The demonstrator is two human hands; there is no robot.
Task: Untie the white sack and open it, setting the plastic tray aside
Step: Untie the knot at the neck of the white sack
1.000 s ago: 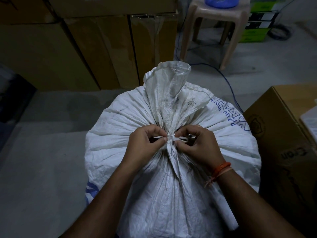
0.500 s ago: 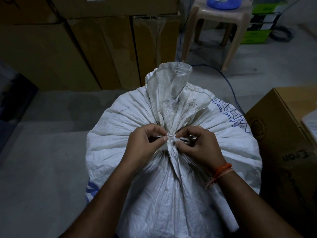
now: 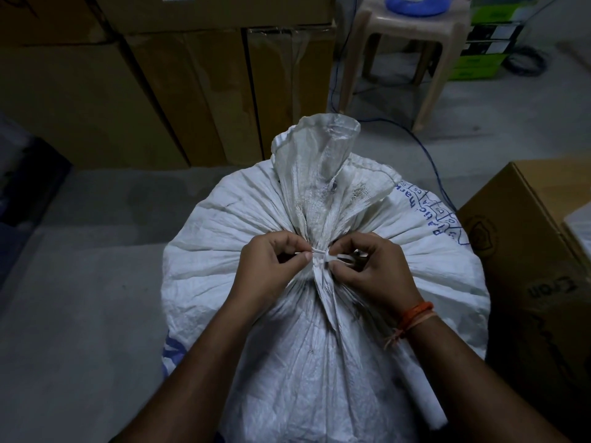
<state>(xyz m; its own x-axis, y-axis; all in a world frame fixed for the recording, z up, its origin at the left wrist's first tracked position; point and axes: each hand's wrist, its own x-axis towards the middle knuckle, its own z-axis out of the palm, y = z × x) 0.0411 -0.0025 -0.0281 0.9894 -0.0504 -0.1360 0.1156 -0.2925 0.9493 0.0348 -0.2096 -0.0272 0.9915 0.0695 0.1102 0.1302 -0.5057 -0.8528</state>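
**Sack neck still tied, both our hands at the knot**

Sack (image 3: 224, 251), white and woven, stands full in front of us on the grey floor (image 3: 80, 298), its gathered neck cinched by a thin white tie (image 3: 323, 252). Above the tie the loose mouth of the sack fans upward. Our left hand (image 3: 271, 266) pinches one end of the tie between thumb and forefinger, the other fingers curled in. Our right hand (image 3: 371, 266), an orange thread band (image 3: 415, 314) at its wrist, is closed on the tie's other end, just beside the knot. A white rolled tube (image 3: 422, 388) lies against the sack's right flank, under our right forearm. Right of the sack sits an open cardboard box (image 3: 527, 266). Beyond the sack stand stacked cartons (image 3: 192, 91) and a beige plastic stool (image 3: 415, 36) with a blue object (image 3: 415, 4) on it; a blue cable (image 3: 431, 155) runs along the floor from the stool toward the sack.
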